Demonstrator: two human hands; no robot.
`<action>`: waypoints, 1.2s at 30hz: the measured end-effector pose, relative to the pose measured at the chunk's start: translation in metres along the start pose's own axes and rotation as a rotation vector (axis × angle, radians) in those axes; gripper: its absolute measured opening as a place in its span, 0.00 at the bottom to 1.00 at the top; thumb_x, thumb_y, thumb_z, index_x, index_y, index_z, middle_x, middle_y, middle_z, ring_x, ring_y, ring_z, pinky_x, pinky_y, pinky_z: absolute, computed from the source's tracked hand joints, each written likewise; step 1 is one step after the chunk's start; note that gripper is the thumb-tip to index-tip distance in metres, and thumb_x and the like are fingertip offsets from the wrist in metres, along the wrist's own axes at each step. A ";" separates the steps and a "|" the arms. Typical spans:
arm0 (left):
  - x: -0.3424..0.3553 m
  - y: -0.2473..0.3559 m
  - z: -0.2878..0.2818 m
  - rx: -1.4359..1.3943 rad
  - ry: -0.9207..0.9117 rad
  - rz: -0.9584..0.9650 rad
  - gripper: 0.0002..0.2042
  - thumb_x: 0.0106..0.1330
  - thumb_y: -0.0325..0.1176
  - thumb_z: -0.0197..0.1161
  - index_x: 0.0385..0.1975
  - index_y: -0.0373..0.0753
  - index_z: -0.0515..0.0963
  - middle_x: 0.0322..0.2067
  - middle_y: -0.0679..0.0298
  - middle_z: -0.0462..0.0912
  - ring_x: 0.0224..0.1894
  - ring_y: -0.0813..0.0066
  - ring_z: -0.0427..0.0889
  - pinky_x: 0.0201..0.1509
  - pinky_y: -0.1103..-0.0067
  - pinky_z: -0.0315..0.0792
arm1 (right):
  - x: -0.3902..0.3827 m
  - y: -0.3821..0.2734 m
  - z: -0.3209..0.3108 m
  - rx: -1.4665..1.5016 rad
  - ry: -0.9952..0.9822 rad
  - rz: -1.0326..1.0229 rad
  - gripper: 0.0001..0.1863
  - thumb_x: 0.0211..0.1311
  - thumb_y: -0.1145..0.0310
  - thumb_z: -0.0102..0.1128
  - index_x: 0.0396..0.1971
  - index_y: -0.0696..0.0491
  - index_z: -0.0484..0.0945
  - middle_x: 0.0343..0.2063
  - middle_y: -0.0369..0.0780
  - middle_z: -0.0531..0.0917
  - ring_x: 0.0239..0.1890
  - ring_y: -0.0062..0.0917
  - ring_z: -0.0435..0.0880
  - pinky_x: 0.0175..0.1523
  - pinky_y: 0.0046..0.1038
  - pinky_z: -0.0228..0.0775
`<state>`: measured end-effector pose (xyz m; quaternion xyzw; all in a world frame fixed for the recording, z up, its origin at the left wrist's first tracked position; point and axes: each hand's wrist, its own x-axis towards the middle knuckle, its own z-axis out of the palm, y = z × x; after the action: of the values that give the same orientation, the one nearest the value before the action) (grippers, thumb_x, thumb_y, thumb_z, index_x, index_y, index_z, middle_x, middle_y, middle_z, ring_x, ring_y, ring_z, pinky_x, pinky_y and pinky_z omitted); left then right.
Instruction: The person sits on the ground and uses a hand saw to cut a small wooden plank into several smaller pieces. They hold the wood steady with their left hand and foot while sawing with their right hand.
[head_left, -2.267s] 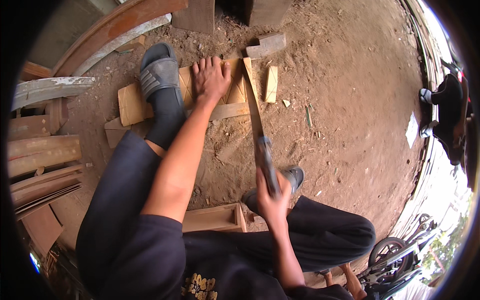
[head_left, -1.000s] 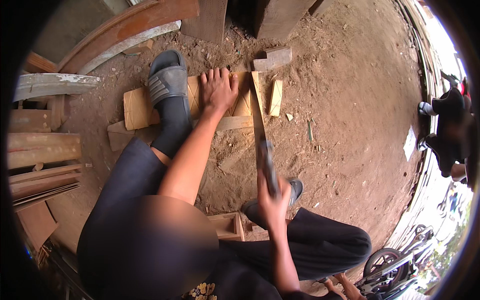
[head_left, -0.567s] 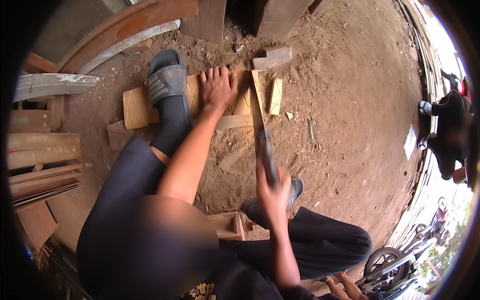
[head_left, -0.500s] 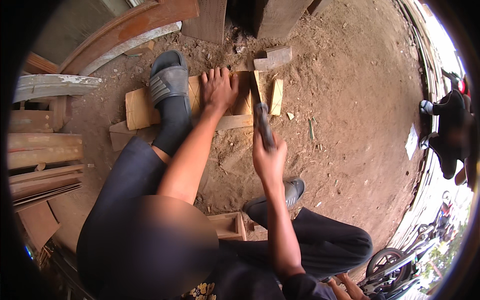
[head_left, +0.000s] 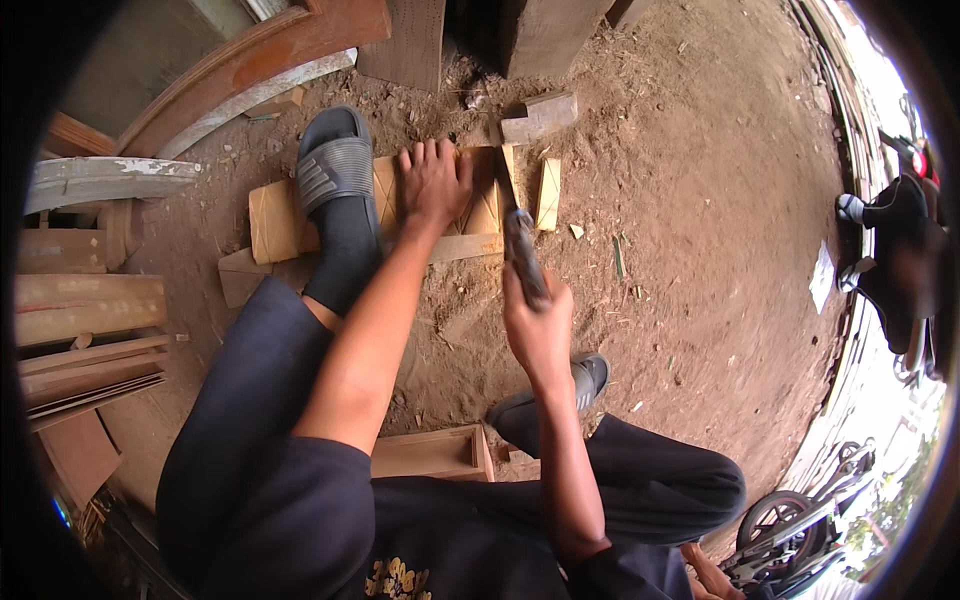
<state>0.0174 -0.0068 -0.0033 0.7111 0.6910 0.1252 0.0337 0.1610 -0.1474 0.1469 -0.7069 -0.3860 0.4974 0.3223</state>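
My right hand (head_left: 538, 325) is closed round the dark handle of a handsaw (head_left: 520, 228). Its narrow blade points away from me and lies across the right end of a pale wooden board (head_left: 275, 220) with pencilled crossing lines. My left hand (head_left: 434, 190) presses down on that board, left of the blade, fingers spread toward its far edge. Farther left, my slippered foot (head_left: 337, 165) stands on the same board. Under it another length of wood (head_left: 465, 247) shows along the near side. A short offcut (head_left: 549, 194) lies on the dirt just right of the blade.
A wooden block (head_left: 540, 117) lies beyond the blade. Large timbers (head_left: 550, 40) stand at the far side. Stacked boards (head_left: 90, 305) and a curved frame (head_left: 250, 75) fill the left. A shallow wooden box (head_left: 430, 452) sits near my legs. A motorcycle (head_left: 785, 530) is at lower right.
The saw and my right hand have shifted only slightly along the cut. My left hand and foot stay on the board. The view has moved a little, showing more of the shallow box.
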 end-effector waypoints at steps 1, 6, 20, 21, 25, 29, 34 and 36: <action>-0.007 -0.005 -0.004 0.010 -0.027 -0.013 0.17 0.71 0.45 0.44 0.41 0.37 0.73 0.40 0.53 0.77 0.48 0.59 0.73 0.61 0.62 0.56 | -0.014 0.007 -0.007 0.047 -0.020 0.032 0.13 0.66 0.70 0.56 0.22 0.61 0.74 0.15 0.31 0.70 0.20 0.09 0.65 0.22 0.22 0.57; -0.006 0.000 -0.007 0.019 -0.059 -0.010 0.18 0.71 0.45 0.43 0.42 0.37 0.73 0.40 0.53 0.77 0.48 0.59 0.73 0.59 0.62 0.58 | -0.083 0.014 -0.026 0.017 0.016 0.006 0.09 0.64 0.74 0.58 0.24 0.62 0.75 0.14 0.32 0.71 0.20 0.09 0.67 0.23 0.20 0.60; -0.001 -0.002 -0.014 0.039 -0.061 -0.019 0.18 0.72 0.46 0.42 0.41 0.38 0.73 0.40 0.55 0.77 0.47 0.61 0.74 0.59 0.62 0.59 | -0.075 0.022 -0.017 0.013 0.039 -0.010 0.09 0.65 0.73 0.56 0.26 0.62 0.75 0.15 0.33 0.71 0.20 0.11 0.68 0.24 0.22 0.61; -0.005 -0.004 -0.008 0.051 -0.032 -0.010 0.18 0.72 0.46 0.42 0.41 0.38 0.74 0.40 0.55 0.77 0.47 0.61 0.74 0.58 0.62 0.59 | -0.047 0.022 -0.010 0.051 0.028 0.042 0.10 0.66 0.72 0.56 0.26 0.62 0.75 0.15 0.33 0.71 0.20 0.12 0.67 0.23 0.23 0.60; -0.003 -0.003 0.006 0.021 0.010 0.015 0.18 0.72 0.46 0.42 0.41 0.38 0.73 0.40 0.54 0.77 0.47 0.60 0.74 0.59 0.63 0.58 | -0.019 0.020 0.011 0.008 0.020 -0.016 0.13 0.66 0.69 0.57 0.22 0.61 0.72 0.14 0.34 0.69 0.19 0.12 0.63 0.22 0.26 0.56; -0.006 0.000 -0.003 0.036 -0.034 0.007 0.18 0.72 0.46 0.42 0.41 0.38 0.73 0.40 0.54 0.78 0.48 0.60 0.74 0.60 0.62 0.57 | -0.114 0.030 -0.026 -0.026 0.041 -0.012 0.08 0.62 0.75 0.59 0.26 0.63 0.77 0.13 0.34 0.72 0.19 0.10 0.68 0.23 0.21 0.62; -0.005 -0.002 0.002 0.016 0.002 0.006 0.18 0.72 0.47 0.42 0.41 0.38 0.73 0.39 0.53 0.77 0.48 0.59 0.73 0.61 0.61 0.57 | -0.014 0.036 0.008 0.081 0.080 -0.053 0.16 0.65 0.68 0.57 0.19 0.60 0.72 0.12 0.34 0.68 0.18 0.12 0.64 0.21 0.26 0.55; -0.005 0.000 0.007 0.021 -0.002 0.009 0.18 0.72 0.47 0.43 0.40 0.38 0.73 0.40 0.54 0.77 0.49 0.59 0.73 0.61 0.60 0.57 | 0.002 0.025 0.021 0.073 0.021 -0.007 0.14 0.64 0.69 0.57 0.21 0.62 0.73 0.12 0.39 0.71 0.16 0.17 0.67 0.22 0.28 0.59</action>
<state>0.0191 -0.0108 -0.0107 0.7146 0.6891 0.1173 0.0265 0.1472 -0.1561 0.1188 -0.6987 -0.3665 0.5024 0.3537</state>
